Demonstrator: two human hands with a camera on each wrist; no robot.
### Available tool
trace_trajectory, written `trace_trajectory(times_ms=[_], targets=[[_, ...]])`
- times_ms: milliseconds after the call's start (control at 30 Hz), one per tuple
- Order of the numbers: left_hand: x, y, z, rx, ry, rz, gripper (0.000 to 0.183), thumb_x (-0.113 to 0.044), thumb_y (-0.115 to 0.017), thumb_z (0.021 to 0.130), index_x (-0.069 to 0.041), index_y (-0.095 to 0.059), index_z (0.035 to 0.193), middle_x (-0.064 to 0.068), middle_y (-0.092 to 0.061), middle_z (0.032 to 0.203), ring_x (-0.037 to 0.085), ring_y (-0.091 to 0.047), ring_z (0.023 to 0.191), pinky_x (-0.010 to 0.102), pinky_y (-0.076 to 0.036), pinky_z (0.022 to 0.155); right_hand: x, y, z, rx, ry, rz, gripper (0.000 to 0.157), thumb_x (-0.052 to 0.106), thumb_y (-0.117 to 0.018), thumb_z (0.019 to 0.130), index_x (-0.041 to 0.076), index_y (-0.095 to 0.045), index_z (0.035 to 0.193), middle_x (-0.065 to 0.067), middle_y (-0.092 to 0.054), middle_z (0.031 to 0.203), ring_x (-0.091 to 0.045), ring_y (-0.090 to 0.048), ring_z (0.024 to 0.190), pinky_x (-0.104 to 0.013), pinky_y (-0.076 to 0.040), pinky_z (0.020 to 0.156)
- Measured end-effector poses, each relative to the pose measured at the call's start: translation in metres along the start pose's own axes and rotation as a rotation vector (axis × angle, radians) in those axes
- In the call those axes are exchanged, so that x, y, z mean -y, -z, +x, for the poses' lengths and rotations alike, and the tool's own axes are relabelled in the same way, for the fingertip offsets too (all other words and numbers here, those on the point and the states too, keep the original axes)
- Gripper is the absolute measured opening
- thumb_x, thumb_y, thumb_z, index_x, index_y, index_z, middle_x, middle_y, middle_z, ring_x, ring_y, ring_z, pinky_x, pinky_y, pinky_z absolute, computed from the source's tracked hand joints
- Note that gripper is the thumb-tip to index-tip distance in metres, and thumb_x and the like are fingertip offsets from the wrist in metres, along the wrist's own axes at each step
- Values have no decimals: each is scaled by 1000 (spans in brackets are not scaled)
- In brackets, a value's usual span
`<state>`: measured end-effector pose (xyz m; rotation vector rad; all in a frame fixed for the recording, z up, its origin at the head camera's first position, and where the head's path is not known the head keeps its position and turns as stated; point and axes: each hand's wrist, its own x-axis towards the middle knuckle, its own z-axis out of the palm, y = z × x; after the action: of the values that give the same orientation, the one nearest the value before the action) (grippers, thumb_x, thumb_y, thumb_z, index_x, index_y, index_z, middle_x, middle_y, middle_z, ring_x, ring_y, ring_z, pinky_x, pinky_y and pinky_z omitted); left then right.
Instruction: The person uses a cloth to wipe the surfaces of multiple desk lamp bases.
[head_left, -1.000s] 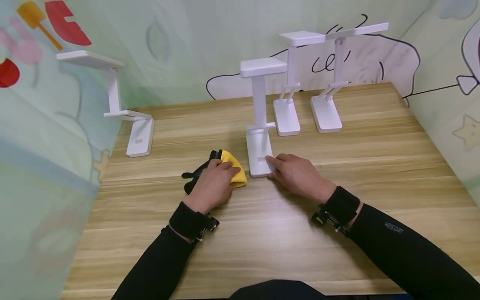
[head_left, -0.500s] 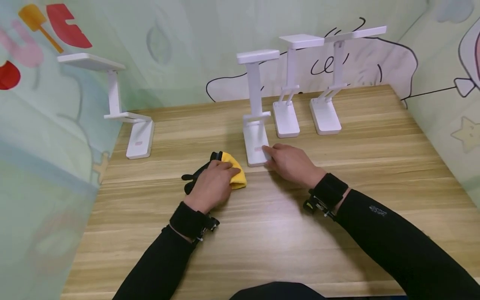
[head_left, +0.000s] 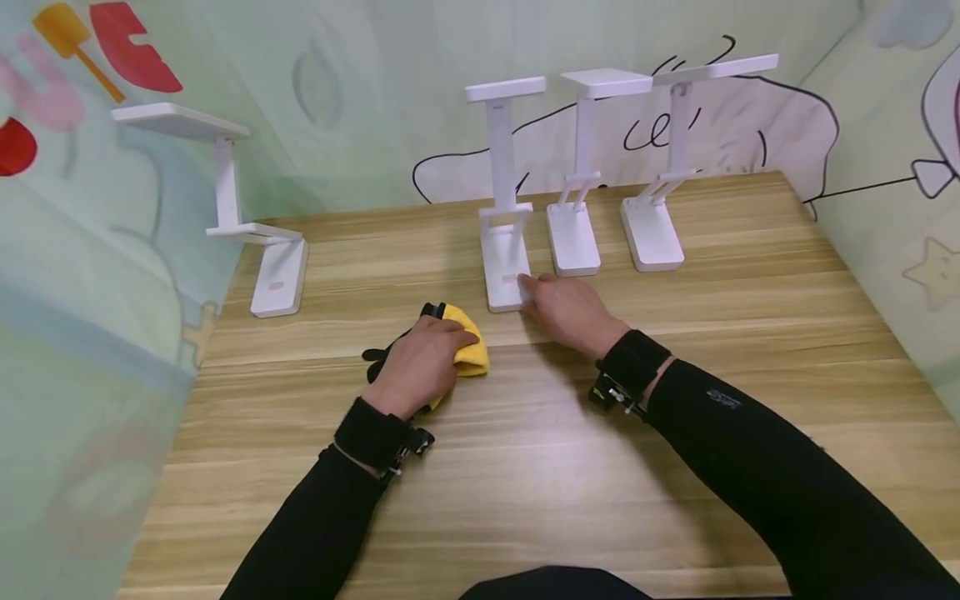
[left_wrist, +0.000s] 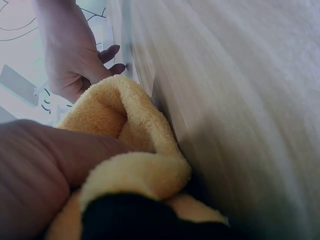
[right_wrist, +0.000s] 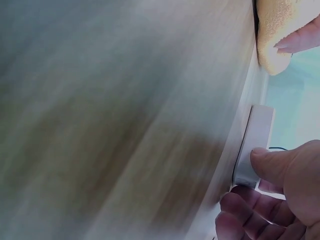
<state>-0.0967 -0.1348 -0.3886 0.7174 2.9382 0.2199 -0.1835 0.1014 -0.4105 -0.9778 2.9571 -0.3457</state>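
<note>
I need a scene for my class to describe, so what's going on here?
A person's right hand grips the near right corner of an upright white desk lamp with a slim, flat head. The left hand holds a soft yellow-and-black fabric bundle on the wood-grained tabletop. To the right of the gripped lamp stand a second white lamp and a third white lamp; a fourth white lamp stands apart toward the back left.

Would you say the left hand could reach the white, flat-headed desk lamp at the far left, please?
Probably yes: nothing tall stands on the wooden tabletop between the left hand and that white lamp, though the fuzzy yellow-and-black cloth it holds may need releasing.
</note>
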Motion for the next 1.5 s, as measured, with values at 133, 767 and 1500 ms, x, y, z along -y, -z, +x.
trace_trajectory(times_ms=[133,767,1500], targets=[[0,0,0,6,15,0,44,-2,-59,84,-18,-66,125,3,-63,128,24,-50,116,38,-42,101,-1,-3,5,-14,-18,-11,46,23,-58,96,-1,-51,135,-18,-66,93,-28,-62,75,-43,-53,60],[0,-1,2,-17,26,10,43,-2,-57,86,-21,-66,124,1,-63,127,24,-51,114,39,-47,97,0,-8,23,-43,-88,-36,41,19,-54,97,0,-53,133,-20,-65,96,-29,-63,76,-44,-54,59],[6,-8,2,-136,30,-113,42,-2,-61,84,-12,-63,124,8,-62,124,25,-51,119,40,-40,104,-4,-8,3,-125,-37,8,49,8,-56,91,-6,-46,137,-23,-62,97,-31,-58,81,-42,-50,56]])
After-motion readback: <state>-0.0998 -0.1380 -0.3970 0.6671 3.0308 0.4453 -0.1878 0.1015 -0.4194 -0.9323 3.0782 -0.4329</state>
